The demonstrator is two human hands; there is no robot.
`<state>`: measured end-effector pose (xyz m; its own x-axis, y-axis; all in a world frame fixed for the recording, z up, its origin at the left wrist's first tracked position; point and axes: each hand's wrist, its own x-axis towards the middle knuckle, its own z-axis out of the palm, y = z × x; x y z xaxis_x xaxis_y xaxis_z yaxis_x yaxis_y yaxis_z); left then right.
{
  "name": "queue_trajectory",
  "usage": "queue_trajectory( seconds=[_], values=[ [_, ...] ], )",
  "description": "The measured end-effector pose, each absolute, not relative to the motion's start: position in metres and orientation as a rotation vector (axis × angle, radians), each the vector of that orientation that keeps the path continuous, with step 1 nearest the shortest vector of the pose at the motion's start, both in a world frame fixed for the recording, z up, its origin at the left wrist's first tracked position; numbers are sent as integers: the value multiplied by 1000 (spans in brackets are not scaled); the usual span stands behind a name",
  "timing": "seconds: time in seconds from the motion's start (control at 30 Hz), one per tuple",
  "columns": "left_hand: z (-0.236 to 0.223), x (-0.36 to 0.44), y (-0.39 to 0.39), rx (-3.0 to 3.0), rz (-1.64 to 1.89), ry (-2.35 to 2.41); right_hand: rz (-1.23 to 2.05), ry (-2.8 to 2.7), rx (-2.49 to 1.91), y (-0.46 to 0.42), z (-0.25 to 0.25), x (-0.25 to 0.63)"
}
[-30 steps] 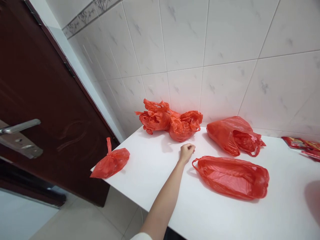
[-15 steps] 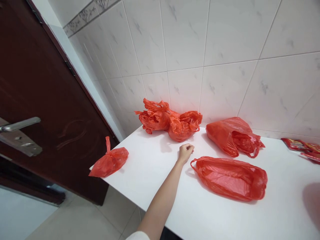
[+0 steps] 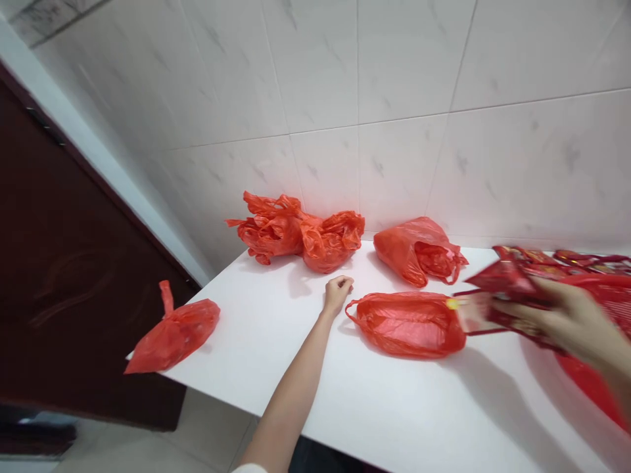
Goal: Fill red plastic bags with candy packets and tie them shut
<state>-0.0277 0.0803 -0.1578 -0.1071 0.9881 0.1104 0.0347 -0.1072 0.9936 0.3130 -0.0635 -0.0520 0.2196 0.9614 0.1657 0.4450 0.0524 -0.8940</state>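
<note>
Left hand (image 3: 338, 293) is clenched in a loose fist above or on the white table (image 3: 374, 394), just beside the looped handle of an open red bag; whether anything is inside the fist, I cannot tell. The right hand (image 3: 562, 315), blurred, grasps red packets (image 3: 507, 279), and a pale, red-edged flat piece (image 3: 478, 314) with a yellow spot juts from its grip to the right end of that bag.

Nearest on the right, a red basket (image 3: 591, 387) with a perforated wall sits partly behind the right forearm. The open bag (image 3: 411, 325) lies between the two hands, its mouth facing up. Near the table's left edge rests a knotted red bag (image 3: 175, 335), its top sticking up.

Farther back, two bunched red bags (image 3: 330, 246) touch each other, and a slumped red bag (image 3: 409, 246) lies to their right. More red packets (image 3: 537, 259) lie along the tiled wall (image 3: 394, 66). A dark red door (image 3: 73, 263) stands at the left.
</note>
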Motion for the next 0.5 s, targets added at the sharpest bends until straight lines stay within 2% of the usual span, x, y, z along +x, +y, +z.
queue_trajectory(
  seconds=[0.1, 0.3, 0.5],
  values=[
    [-153, -26, 72, 1219, 1340, 1208, 887, -1528, -1457, -45, -55, 276],
    [-131, -32, 47, 1197, 1328, 1117, 816, -1745, -1294, -16, -87, 228],
    [-109, -25, 26, 1250, 1359, 1064, 881, -1601, -1304, -24, -103, 225]
  ],
)
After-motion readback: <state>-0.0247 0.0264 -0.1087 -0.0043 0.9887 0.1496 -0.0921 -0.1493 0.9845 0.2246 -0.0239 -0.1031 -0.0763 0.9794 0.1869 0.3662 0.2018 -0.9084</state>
